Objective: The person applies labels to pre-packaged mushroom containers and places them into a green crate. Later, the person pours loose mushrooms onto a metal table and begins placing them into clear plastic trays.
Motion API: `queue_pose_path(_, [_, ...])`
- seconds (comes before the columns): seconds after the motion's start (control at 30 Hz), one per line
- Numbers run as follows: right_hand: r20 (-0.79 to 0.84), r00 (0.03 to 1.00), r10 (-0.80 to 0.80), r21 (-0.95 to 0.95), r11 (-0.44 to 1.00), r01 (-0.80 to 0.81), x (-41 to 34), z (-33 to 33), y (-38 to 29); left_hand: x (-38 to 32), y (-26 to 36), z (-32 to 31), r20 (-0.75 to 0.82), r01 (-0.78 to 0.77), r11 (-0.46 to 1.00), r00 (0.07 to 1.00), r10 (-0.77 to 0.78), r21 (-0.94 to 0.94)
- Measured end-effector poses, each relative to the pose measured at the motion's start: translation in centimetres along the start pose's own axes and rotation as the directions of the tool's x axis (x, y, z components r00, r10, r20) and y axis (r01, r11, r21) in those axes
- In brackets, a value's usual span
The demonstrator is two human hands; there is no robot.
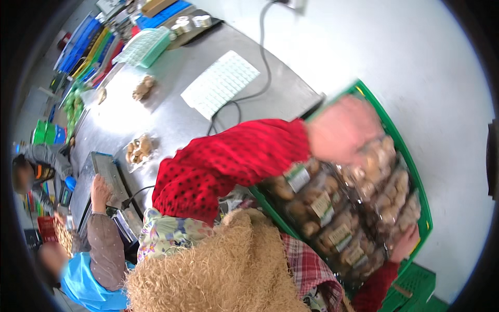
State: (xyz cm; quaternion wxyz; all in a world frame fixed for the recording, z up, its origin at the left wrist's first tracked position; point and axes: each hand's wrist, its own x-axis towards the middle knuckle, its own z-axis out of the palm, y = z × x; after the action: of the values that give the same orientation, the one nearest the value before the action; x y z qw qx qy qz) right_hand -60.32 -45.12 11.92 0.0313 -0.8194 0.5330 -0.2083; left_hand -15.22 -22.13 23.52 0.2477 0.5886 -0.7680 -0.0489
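Note:
A green plastic crate [423, 202] stands before me, holding rows of clear-film packs [321, 204] of knobby brown produce, some bearing labels. My left hand [345, 126], blurred by motion, reaches over the crate's far end. It lies against a pack [376, 162] of paler produce at the top of the outer row; its fingertips are hidden. My right hand [405, 241] is inside the crate's near right corner, touching the lower end of a pack [407, 212] in that row. Whether either hand grips its pack is unclear.
A metal worktable [167, 89] carries a white keyboard-like sheet [222, 84], a turquoise basket [154, 46], a cable [265, 70] and bagged produce [140, 150]. A co-worker in blue [93, 277] stands left by a machine [109, 175]; another person [46, 156] is farther off. Another green crate [413, 284] stands lower right.

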Motion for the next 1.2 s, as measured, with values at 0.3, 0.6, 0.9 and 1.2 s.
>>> queue_pose_path(0.3, [0.047,0.726,-0.686,0.227,0.715,0.661,-2.1,-1.5,-31.0,-43.4,-24.1,-4.7,-0.796,0.946,-0.308,-0.111,-0.595,0.099])
queue_pose_path(0.6, [0.216,0.066,-0.974,0.498,0.168,0.851,-5.7,5.7,-49.0,-60.4,-28.2,-8.9,-0.575,0.767,-0.608,-0.409,-0.709,0.204])
queue_pose_path(0.9, [0.181,0.222,-0.958,0.559,0.286,0.778,-6.8,6.5,-48.3,-50.1,-22.5,-8.4,-0.548,0.559,0.513,0.121,-0.828,-0.652])
queue_pose_path(1.2, [-0.075,0.91,-0.407,0.858,0.438,0.267,-3.1,-1.7,-38.2,-8.8,-2.4,-0.2,-0.414,0.307,0.857,0.775,-0.478,-0.415])
